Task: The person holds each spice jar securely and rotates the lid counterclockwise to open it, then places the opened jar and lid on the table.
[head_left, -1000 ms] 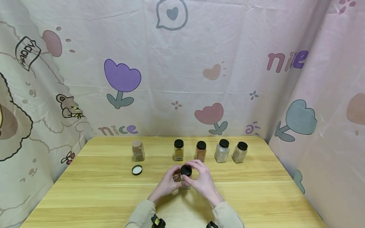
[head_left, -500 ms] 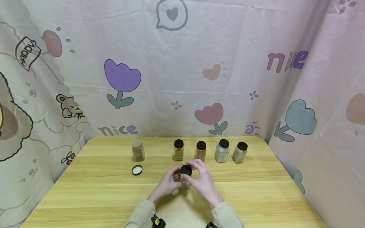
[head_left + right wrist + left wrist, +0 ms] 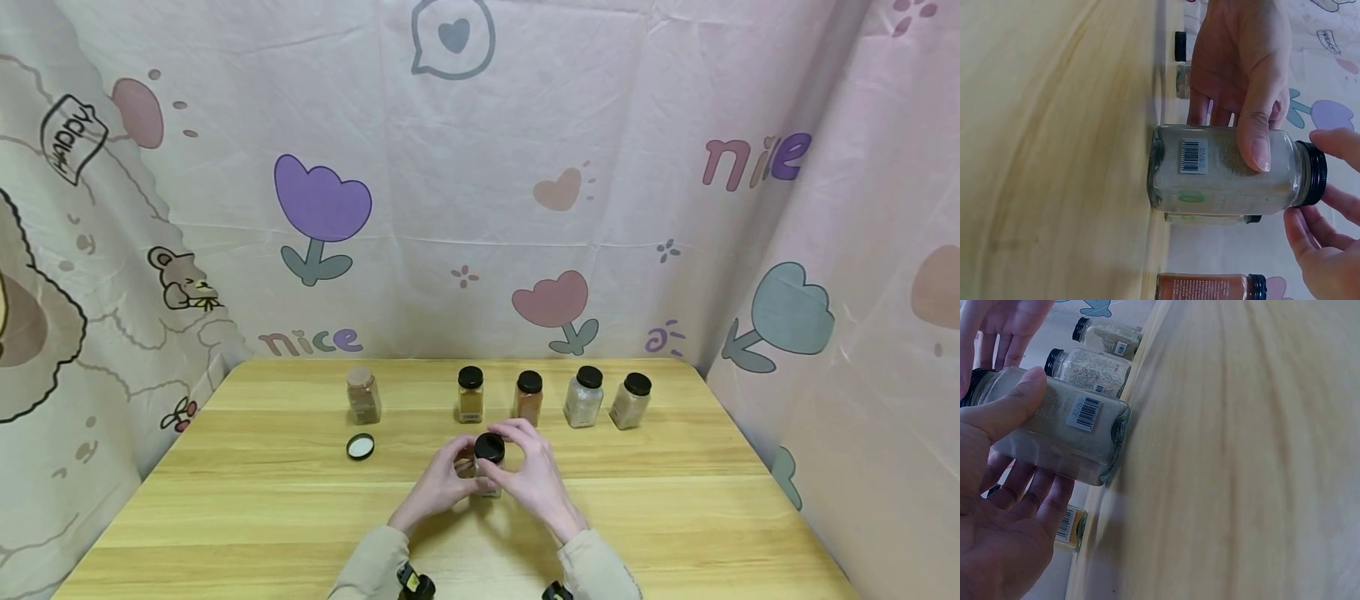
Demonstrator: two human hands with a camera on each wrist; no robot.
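Note:
A clear glass spice jar (image 3: pixel 1229 187) stands upright on the table, holding pale powder and bearing a barcode label. My left hand (image 3: pixel 438 487) grips its body, the thumb (image 3: pixel 1019 403) laid across the front and the fingers behind. With thumb and fingertips, my right hand (image 3: pixel 540 479) holds the rim of its black screw lid (image 3: pixel 490 447). The lid sits on the jar's mouth. Farther left, an open jar of brown powder (image 3: pixel 364 402) shows no lid, and a black lid with a white liner (image 3: pixel 361 447) lies upturned in front of it.
Along the back of the wooden table (image 3: pixel 262 500) stand capped jars: one of yellow powder (image 3: pixel 471 407), one orange-brown (image 3: pixel 528 408), one whitish (image 3: pixel 582 407) and one pale beige (image 3: pixel 630 408). A printed curtain (image 3: pixel 450 167) hangs behind.
Almost nothing differs. Both hands stay on the jar and its lid, the right fingers shifting only very slightly around the lid.

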